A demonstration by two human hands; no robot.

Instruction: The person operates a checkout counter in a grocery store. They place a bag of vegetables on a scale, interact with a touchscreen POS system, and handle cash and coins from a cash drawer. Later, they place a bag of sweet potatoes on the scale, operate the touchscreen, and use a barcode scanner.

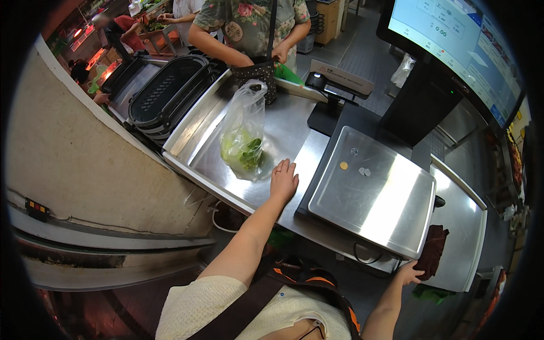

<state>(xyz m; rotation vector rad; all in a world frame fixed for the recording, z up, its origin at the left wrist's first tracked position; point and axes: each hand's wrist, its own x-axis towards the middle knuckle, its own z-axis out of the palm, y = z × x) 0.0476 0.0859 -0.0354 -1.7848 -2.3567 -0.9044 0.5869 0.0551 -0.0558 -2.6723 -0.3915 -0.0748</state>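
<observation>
My left hand point(284, 180) rests palm down on the stainless steel counter point(293, 121), fingers extended and holding nothing. Just beyond it stands a clear plastic bag point(246, 102) with leafy green vegetables point(250, 155) inside. To the right, a flat metal scale platform point(374, 199) carries several coins point(344, 165). My right hand point(409, 273) is at the platform's near right corner, fingers spread beside a folded dark maroon cloth point(432, 250). Whether those fingers touch the cloth is hard to tell.
Across the counter a person in a floral shirt point(255, 25) has one hand in a dotted dark bag point(255, 76). Stacked black baskets point(170, 89) stand at the left. A small stand device point(333, 91) and a large monitor point(459, 55) rise behind the scale.
</observation>
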